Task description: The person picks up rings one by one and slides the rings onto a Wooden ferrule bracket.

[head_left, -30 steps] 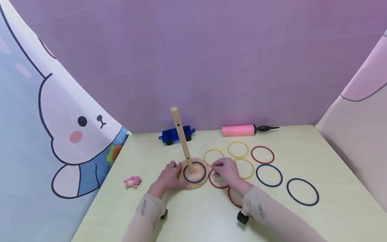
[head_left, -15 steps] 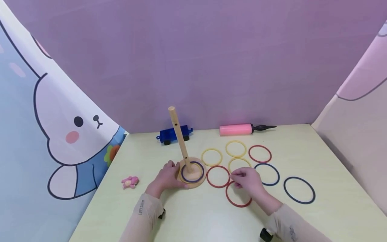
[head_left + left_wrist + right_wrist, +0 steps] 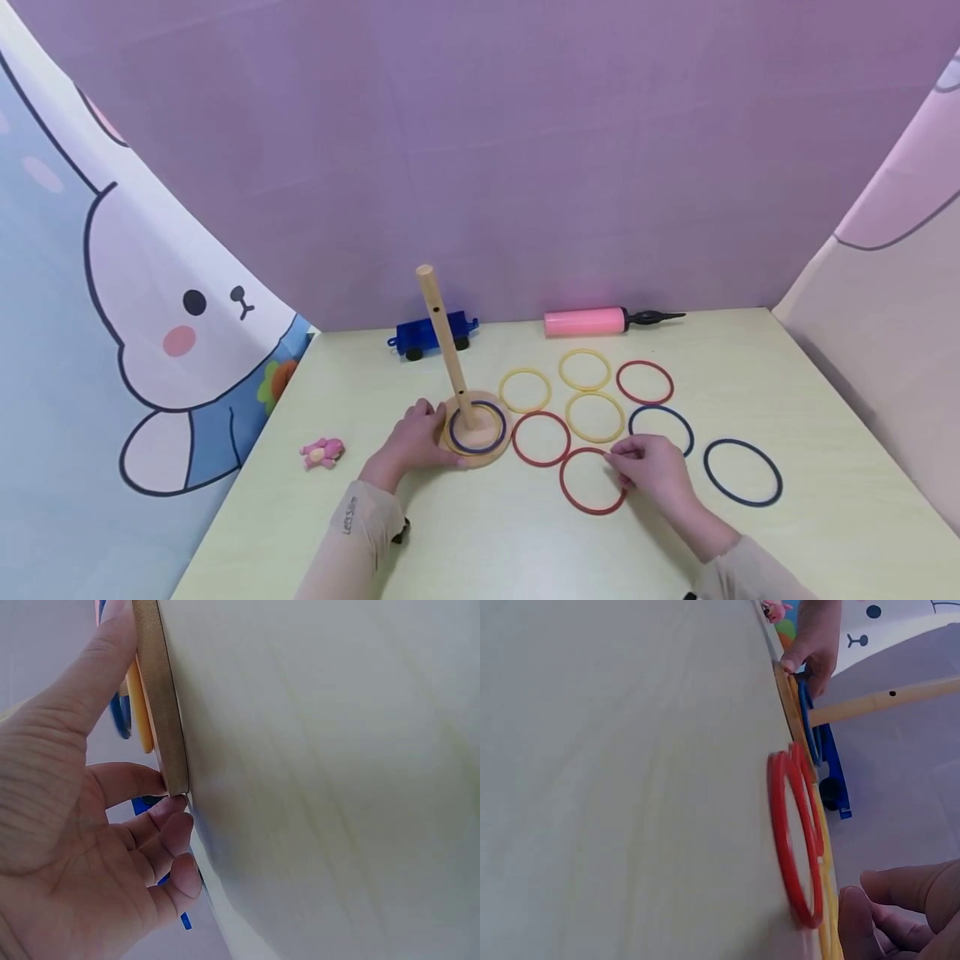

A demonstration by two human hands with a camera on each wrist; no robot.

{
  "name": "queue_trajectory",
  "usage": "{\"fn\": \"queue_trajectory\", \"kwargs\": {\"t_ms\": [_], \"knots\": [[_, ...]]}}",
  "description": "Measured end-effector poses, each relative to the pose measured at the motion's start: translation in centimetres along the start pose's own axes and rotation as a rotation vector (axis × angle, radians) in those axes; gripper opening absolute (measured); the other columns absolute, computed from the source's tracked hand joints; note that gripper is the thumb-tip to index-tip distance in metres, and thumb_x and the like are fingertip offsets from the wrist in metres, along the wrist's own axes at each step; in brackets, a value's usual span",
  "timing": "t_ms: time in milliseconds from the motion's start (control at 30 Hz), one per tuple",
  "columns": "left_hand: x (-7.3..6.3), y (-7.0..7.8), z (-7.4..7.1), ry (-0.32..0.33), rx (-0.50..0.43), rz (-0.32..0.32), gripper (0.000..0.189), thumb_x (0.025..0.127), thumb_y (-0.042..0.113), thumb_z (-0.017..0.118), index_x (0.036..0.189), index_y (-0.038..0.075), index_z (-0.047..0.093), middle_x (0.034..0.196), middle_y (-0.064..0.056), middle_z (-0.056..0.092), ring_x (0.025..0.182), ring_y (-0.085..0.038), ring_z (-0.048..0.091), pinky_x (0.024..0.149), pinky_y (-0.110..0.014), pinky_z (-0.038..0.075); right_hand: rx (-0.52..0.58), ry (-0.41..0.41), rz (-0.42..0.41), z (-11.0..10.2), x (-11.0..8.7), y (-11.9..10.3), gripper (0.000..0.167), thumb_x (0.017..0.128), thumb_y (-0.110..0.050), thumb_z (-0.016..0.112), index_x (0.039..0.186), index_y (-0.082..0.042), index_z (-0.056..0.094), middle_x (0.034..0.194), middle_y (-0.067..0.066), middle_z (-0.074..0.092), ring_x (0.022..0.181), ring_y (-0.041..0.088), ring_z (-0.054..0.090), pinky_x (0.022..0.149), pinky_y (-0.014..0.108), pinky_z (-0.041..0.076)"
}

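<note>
A wooden stand with a tall post (image 3: pixel 446 342) and a round base (image 3: pixel 491 460) stands left of centre in the head view. My left hand (image 3: pixel 412 440) grips the base's left edge between thumb and fingers. Around the foot of the post lie a blue ring (image 3: pixel 118 716) and a yellow ring (image 3: pixel 139 709). My right hand (image 3: pixel 660 471) hovers at the upper right rim of the nearest red ring (image 3: pixel 592 511). In the right wrist view, a gap shows between its fingers and that red ring, and nothing is held. A second red ring (image 3: pixel 542 464) lies between it and the base.
Several more rings lie flat on the table, among them a yellow ring (image 3: pixel 595 441), a far red ring (image 3: pixel 645 362) and a blue ring (image 3: pixel 780 483). Behind are a blue toy wagon (image 3: pixel 417 336) and a pink pump (image 3: pixel 585 322). A pink toy animal (image 3: pixel 322 452) lies left.
My right hand has moved right and toward me, from beside the base, past the middle red ring, to the nearest red ring. The left hand keeps its grip on the base.
</note>
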State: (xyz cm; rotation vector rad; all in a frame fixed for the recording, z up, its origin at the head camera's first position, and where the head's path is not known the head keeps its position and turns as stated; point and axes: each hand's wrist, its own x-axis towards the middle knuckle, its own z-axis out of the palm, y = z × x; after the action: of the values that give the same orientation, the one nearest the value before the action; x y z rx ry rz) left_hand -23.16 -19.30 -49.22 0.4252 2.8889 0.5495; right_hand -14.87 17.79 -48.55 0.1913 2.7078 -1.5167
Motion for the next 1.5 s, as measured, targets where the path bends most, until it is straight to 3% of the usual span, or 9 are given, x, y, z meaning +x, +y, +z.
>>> {"fn": "queue_trajectory", "kwargs": {"t_ms": [467,1000,1200,1500], "knots": [[-0.2,0.1,0.1,0.001,-0.008,-0.006,0.114,0.06,0.061,0.085,0.148,0.004,0.041,0.113,-0.01,0.046,0.098,-0.025,0.043,0.086,-0.044,0.042,-0.102,0.017,0.01,0.0,0.0,2.0,0.011,0.081,-0.012,0.077,0.085,-0.004,0.07,0.072,0.001,0.064,0.059,0.014,0.059,0.053,0.027,0.048],[0.0,0.0,0.2,0.0,-0.01,-0.006,0.115,0.059,0.062,0.085,0.149,0.006,0.039,0.113,-0.009,0.046,0.097,-0.023,0.043,0.085,-0.043,0.042,-0.184,-0.022,-0.009,-0.1,0.1,1.6,0.006,0.079,-0.007,0.076,0.077,-0.006,0.07,0.067,0.0,0.062,0.057,0.014,0.057,0.055,0.029,0.046],[0.0,0.1,0.1,-0.007,-0.013,-0.015,0.116,0.059,0.063,0.085,0.149,0.006,0.039,0.113,-0.009,0.046,0.098,-0.024,0.043,0.086,-0.043,0.042,-0.145,-0.047,0.016,-0.2,0.3,1.6,0.005,0.08,-0.006,0.075,0.078,-0.006,0.071,0.067,0.0,0.063,0.058,0.015,0.058,0.054,0.028,0.047],[0.0,0.0,0.1,-0.007,-0.017,-0.005,0.116,0.059,0.062,0.085,0.149,0.006,0.039,0.112,-0.009,0.046,0.096,-0.023,0.043,0.084,-0.042,0.042,0.003,-0.077,0.053,0.0,0.6,1.3,0.004,0.081,-0.005,0.075,0.083,-0.003,0.073,0.071,0.004,0.066,0.061,0.017,0.062,0.056,0.029,0.053]]}}
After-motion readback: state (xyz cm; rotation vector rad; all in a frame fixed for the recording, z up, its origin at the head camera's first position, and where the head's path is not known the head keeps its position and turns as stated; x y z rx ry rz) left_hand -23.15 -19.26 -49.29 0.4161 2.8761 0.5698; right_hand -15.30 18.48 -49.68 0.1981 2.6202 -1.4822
